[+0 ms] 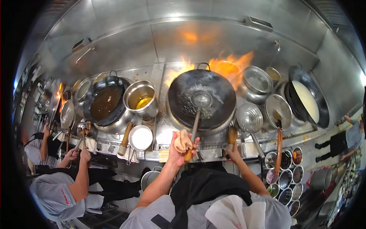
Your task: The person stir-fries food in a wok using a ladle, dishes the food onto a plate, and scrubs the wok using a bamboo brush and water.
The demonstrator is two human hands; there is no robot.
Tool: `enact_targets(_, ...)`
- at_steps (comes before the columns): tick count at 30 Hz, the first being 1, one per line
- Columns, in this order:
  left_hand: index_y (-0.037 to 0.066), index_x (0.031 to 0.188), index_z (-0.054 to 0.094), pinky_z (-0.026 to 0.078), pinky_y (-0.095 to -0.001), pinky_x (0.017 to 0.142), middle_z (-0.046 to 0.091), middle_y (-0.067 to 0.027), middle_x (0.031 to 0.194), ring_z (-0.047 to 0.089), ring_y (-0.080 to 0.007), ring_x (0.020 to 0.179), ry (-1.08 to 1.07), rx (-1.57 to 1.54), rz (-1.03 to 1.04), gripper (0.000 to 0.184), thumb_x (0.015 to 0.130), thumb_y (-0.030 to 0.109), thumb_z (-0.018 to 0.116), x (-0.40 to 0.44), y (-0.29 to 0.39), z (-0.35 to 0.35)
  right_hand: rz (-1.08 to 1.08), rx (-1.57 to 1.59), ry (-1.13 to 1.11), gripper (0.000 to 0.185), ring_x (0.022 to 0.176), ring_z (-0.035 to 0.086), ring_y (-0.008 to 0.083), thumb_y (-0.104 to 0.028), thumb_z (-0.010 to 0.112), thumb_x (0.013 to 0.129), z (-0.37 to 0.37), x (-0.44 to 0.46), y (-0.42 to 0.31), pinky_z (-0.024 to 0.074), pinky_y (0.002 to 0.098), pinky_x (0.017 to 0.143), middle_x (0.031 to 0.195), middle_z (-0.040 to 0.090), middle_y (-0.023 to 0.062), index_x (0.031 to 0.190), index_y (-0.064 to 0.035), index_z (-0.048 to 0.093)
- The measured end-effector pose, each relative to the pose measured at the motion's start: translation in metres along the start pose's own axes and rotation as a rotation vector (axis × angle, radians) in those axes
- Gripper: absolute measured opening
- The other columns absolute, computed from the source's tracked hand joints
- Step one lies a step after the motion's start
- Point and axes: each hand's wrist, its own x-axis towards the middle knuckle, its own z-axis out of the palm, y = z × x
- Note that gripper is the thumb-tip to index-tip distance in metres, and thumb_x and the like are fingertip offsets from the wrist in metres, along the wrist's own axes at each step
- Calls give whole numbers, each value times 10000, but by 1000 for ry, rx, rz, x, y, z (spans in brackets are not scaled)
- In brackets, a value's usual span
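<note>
My left hand (176,154) is closed around the wooden handle of a ladle (196,124). A tan, folded lump (183,141) sits in the same hand; its kind is unclear. The ladle's bowl rests inside a black wok (179,91), which looks wet and holds a few small bits. Flames (232,68) rise behind the wok. At the front edge of the stove, my right hand (233,154) is closed on a bamboo wok brush (231,138), bristles pointing up.
Left of the wok stand a metal pot (142,100), a white-filled bowl (140,137) and a wok of dark liquid (106,101). A perforated skimmer (249,118) and strainer (278,108) lie right. Ingredient bowls (285,178) stand lower right. A co-worker (65,191) works at left.
</note>
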Motion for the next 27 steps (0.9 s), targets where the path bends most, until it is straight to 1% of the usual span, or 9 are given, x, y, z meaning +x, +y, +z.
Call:
enact_targets(1,105,1142,661,473,-300,619,593,-229,1183,548,-234,801,38,48,46,758,879,799,507,2,6,-7,-56,401,-64,832,820,684,313,-323,554,997,-8,-9,11,607,449,647,1150,633,196,1629,-261,16)
enact_targets(3,92,1124,643,475,-280,580,602,-184,1034,527,-214,750,-64,-91,17,722,885,766,538,-2,16,-6,-65,736,-215,730,777,633,283,-278,495,1024,-36,-55,-17,595,447,598,1162,577,148,1622,-301,78)
enact_targets(6,77,1077,635,469,-271,516,618,-164,929,539,-199,687,-19,-71,32,672,900,721,561,2,20,6,-373,712,-179,846,730,657,238,-261,547,871,-67,-115,-123,582,375,551,990,620,153,1627,-262,167)
enact_targets(8,55,1034,645,471,-265,480,629,-167,888,555,-186,647,39,9,42,651,908,690,581,10,18,19,-522,668,-232,805,689,656,225,-275,557,922,-94,-106,-179,574,337,529,1002,622,158,1629,-243,174)
enact_targets(11,78,994,637,446,-261,399,652,-60,748,621,-162,527,319,500,142,508,925,581,645,25,7,43,-625,474,-175,762,654,646,211,-304,605,962,-91,-76,-260,564,303,526,1007,635,154,1621,-214,232)
enact_targets(16,113,1013,646,442,-249,403,659,-28,768,617,-132,536,403,743,195,417,923,518,686,32,-16,51,-1186,-175,-107,680,1015,700,289,-347,704,925,-29,63,-251,567,363,854,1306,652,176,1507,-77,480)
enact_targets(18,123,1037,652,435,-247,402,660,-8,773,618,-120,546,408,734,190,394,915,493,709,28,-23,51,-449,-676,-235,655,1124,684,328,-324,731,906,-39,100,-252,519,392,973,1292,667,216,1474,-79,517)
enact_targets(21,109,1014,620,406,-277,378,645,-68,746,595,-176,527,409,523,267,411,927,506,676,22,-32,45,-929,-460,-123,651,1108,690,354,-359,735,879,-54,154,-241,518,405,980,1228,676,253,1452,-121,540)
enact_targets(27,145,884,594,420,-243,383,579,-62,707,527,-149,505,190,132,290,392,932,531,639,24,-57,70,-932,-1079,-201,589,1063,684,417,-346,737,876,-21,145,-298,550,465,930,1159,685,268,1407,-144,579)
